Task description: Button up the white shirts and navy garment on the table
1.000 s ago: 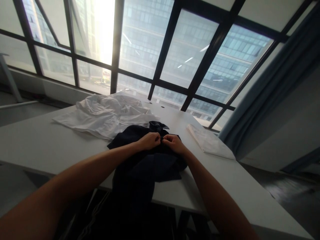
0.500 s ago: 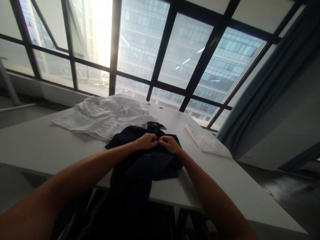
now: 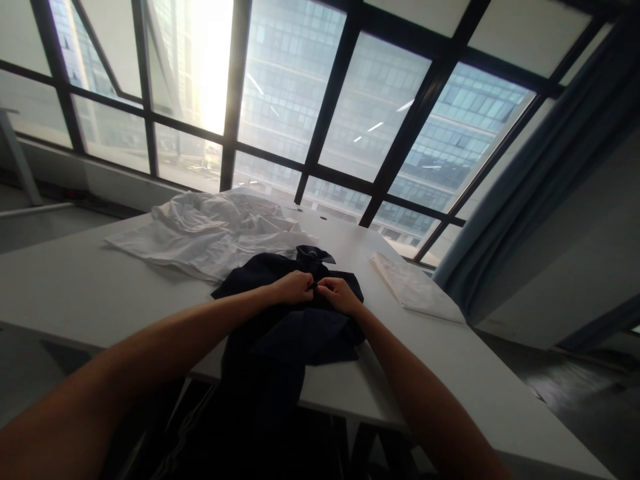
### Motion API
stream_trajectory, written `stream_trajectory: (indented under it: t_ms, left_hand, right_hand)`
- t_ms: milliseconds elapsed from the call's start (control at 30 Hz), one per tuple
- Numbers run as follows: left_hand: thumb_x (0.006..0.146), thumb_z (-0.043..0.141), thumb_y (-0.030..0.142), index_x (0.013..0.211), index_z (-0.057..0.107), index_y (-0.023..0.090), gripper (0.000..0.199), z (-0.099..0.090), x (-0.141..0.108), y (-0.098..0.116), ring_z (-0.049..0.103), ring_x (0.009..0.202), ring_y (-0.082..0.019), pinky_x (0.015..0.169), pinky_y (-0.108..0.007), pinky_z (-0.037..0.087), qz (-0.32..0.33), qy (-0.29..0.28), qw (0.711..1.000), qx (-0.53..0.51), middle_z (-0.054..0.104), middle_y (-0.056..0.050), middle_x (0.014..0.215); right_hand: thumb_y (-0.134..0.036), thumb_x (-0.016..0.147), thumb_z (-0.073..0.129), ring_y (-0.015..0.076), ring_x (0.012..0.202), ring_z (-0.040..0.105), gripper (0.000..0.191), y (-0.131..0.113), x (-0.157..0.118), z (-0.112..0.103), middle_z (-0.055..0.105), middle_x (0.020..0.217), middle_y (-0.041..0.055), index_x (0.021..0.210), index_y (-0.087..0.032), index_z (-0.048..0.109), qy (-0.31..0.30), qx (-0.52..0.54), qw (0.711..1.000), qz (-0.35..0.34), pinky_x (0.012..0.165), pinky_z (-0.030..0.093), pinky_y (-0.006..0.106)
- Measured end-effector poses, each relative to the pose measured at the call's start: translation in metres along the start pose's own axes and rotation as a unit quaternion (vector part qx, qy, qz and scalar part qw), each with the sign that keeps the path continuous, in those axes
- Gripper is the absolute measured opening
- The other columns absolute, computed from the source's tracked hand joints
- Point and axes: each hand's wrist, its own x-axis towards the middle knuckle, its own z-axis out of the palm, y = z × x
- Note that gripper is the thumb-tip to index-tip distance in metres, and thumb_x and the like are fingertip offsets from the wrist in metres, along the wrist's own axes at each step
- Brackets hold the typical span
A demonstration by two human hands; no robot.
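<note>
A dark navy shirt (image 3: pixel 310 333) lies on the white table, its collar (image 3: pixel 314 255) pointing away from me and its lower part hanging over the near edge. My left hand (image 3: pixel 296 287) is closed on the front of the shirt, just below the collar. Right beside it, my right hand (image 3: pixel 339 293) pinches the same strip of cloth between thumb and fingers. The fingertips of both hands nearly meet there. Whether a button sits between them is too small and dark to tell.
A crumpled white garment (image 3: pixel 210 233) spreads over the table (image 3: pixel 430 373) at the far left, touching or close to the navy shirt. A folded white cloth (image 3: pixel 417 290) lies at the right. Behind the table are large windows, with a blue curtain (image 3: pixel 520 180) at the right.
My left hand has turned slightly and its fingers are curled more tightly at the shirt front. My right hand stays almost in place. The view has shifted slightly.
</note>
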Motion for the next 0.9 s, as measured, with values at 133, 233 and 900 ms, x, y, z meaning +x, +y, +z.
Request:
stream_trajectory:
  t_ms: [133, 233, 900]
  left_hand:
    - [0.072, 0.059, 0.023, 0.070, 0.059, 0.016, 0.007, 0.003, 0.001, -0.003, 0.049, 0.053, -0.011, 0.049, -0.022, 0.031, -0.032, -0.012, 0.997, -0.063, 0.054, 0.003, 0.057]
    - [0.071, 0.059, 0.024, 0.065, 0.055, 0.017, 0.010, 0.003, 0.001, -0.004, 0.047, 0.052, -0.010, 0.049, -0.022, 0.029, -0.044, -0.032, 0.995, -0.090, 0.051, 0.004, 0.055]
    - [0.073, 0.056, 0.021, 0.065, 0.046, 0.017, 0.013, 0.013, -0.003, -0.001, 0.038, 0.056, -0.008, 0.051, -0.021, 0.027, -0.037, 0.014, 0.994, -0.103, 0.041, 0.007, 0.058]
  right_hand:
    - [-0.037, 0.079, 0.057, 0.0123, 0.056, 0.046, 0.024, 0.000, -0.001, -0.002, 0.058, 0.065, 0.0001, 0.078, -0.015, 0.066, 0.004, -0.044, 0.999, -0.029, 0.052, 0.033, 0.023]
    - [-0.034, 0.081, 0.055, 0.0124, 0.057, 0.047, 0.022, -0.002, -0.002, -0.002, 0.059, 0.067, 0.0003, 0.080, -0.015, 0.066, 0.014, -0.080, 0.995, -0.065, 0.054, 0.034, 0.023]
    - [-0.016, 0.072, 0.056, 0.0104, 0.048, 0.050, 0.015, 0.000, 0.005, -0.004, 0.059, 0.052, -0.0008, 0.058, -0.015, 0.062, -0.020, 0.034, 0.997, 0.062, 0.047, 0.036, 0.020]
